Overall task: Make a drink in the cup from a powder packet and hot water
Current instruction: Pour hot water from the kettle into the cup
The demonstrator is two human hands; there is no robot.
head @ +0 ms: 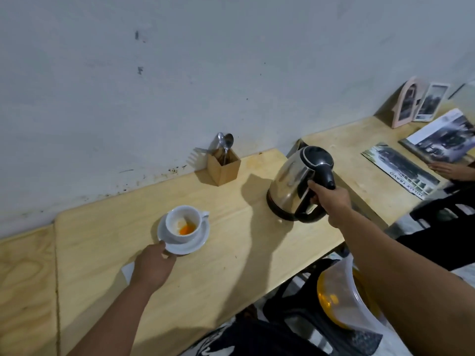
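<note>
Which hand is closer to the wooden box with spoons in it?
Right. The right hand grips the steel kettle's black handle, right of the wooden box. The left hand sits farther, touching the white saucer.

Dim indoor light, soft shadows leftward, wide-angle bending — edges blurred
</note>
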